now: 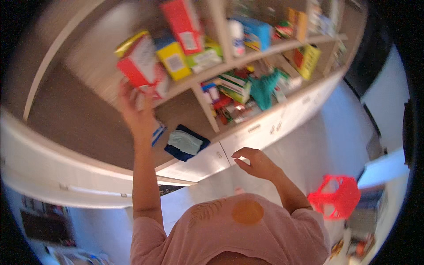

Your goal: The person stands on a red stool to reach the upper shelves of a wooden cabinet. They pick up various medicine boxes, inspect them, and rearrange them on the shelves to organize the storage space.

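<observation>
On the upper shelf at the left, a red and white box (139, 66) with a yellow top stands tilted in the picture. My left hand (138, 104) is at its lower part, thumb across the front and fingers along the left side; motion blur softens the grip. Beside it are a yellow and blue box (173, 59), a tall red box (183, 26) and a green and white box (205, 57). My right hand (257, 163) hangs in front of the cabinet, thumb and fingers apart, holding nothing. Below my left hand, a folded dark blue and pale cloth item (186, 142) lies on the lower shelf.
The wooden shelf unit (206, 106) has upright dividers. Its right compartments hold a white bottle (237, 39), a blue box (254, 33), a teal cloth (264, 90) and a yellow packet (310, 62). Below are white drawer fronts (265, 130). A red plastic stool (336, 196) stands at right.
</observation>
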`<action>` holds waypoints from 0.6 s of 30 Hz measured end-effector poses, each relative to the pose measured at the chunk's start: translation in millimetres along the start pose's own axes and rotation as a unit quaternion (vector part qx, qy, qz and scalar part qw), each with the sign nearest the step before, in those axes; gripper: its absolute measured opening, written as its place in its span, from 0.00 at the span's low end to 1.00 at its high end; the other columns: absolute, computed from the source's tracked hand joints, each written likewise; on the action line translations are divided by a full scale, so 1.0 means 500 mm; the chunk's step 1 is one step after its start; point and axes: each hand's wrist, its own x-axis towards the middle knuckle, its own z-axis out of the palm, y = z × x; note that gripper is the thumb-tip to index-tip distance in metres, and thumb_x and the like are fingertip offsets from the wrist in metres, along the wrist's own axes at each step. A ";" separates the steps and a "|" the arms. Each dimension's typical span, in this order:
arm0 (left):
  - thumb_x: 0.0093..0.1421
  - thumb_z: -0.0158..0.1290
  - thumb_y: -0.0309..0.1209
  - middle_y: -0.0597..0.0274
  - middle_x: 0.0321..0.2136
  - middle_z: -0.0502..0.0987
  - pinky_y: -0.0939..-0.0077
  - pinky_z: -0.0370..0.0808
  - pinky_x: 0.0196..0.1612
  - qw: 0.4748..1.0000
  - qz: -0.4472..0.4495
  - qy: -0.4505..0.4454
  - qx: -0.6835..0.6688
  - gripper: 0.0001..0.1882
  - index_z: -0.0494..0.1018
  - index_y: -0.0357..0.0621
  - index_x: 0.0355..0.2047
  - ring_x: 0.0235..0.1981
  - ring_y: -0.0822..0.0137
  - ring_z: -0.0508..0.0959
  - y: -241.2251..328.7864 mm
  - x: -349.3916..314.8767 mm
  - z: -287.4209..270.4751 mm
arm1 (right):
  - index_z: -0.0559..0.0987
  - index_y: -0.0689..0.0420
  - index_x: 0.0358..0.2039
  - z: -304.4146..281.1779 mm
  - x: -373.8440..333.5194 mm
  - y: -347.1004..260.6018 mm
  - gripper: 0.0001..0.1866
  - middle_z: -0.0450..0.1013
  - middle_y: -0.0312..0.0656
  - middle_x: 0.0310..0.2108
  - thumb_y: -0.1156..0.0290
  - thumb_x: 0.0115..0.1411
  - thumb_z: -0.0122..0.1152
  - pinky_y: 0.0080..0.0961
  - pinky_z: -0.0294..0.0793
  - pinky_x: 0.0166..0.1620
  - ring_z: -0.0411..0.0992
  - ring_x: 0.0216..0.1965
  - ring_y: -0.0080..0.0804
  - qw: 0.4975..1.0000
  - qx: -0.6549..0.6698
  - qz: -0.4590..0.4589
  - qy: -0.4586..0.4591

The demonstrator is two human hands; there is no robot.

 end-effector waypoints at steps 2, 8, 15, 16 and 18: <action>0.55 0.52 0.28 0.51 0.45 0.69 0.69 0.69 0.48 0.999 0.008 0.020 -0.025 0.25 0.58 0.37 0.51 0.46 0.61 0.71 -0.008 -0.038 -0.015 | 0.75 0.60 0.35 0.006 -0.097 0.032 0.09 0.73 0.46 0.35 0.73 0.52 0.54 0.33 0.70 0.42 0.71 0.37 0.43 0.997 -0.049 0.054 0.022; 0.53 0.51 0.25 0.53 0.37 0.73 0.71 0.68 0.47 0.896 0.104 -0.416 0.114 0.13 0.68 0.39 0.40 0.41 0.59 0.73 0.063 -0.246 -0.053 | 0.74 0.61 0.35 0.074 -0.374 0.027 0.15 0.72 0.54 0.29 0.64 0.50 0.55 0.41 0.70 0.37 0.71 0.34 0.50 0.905 -0.183 0.376 -0.079; 0.50 0.55 0.40 0.44 0.47 0.68 0.67 0.64 0.52 0.402 -0.227 -0.853 0.242 0.31 0.62 0.38 0.51 0.49 0.53 0.68 0.058 -0.536 -0.043 | 0.70 0.53 0.45 0.043 -0.615 -0.068 0.21 0.70 0.46 0.41 0.60 0.50 0.54 0.37 0.65 0.47 0.67 0.45 0.44 0.820 -0.038 0.557 -0.124; 0.50 0.54 0.40 0.44 0.48 0.67 0.67 0.63 0.52 0.459 -0.191 -0.851 0.171 0.30 0.62 0.38 0.51 0.50 0.53 0.67 0.077 -0.571 -0.031 | 0.70 0.53 0.45 0.026 -0.667 -0.066 0.22 0.70 0.46 0.41 0.60 0.50 0.55 0.37 0.65 0.47 0.67 0.45 0.44 0.811 -0.043 0.574 -0.103; 0.51 0.53 0.40 0.45 0.50 0.65 0.68 0.62 0.53 0.560 -0.110 -0.820 0.035 0.29 0.62 0.39 0.52 0.52 0.54 0.65 0.105 -0.627 -0.011 | 0.71 0.53 0.45 -0.015 -0.744 -0.062 0.22 0.71 0.46 0.41 0.59 0.50 0.55 0.37 0.66 0.47 0.67 0.45 0.44 0.793 -0.036 0.603 -0.078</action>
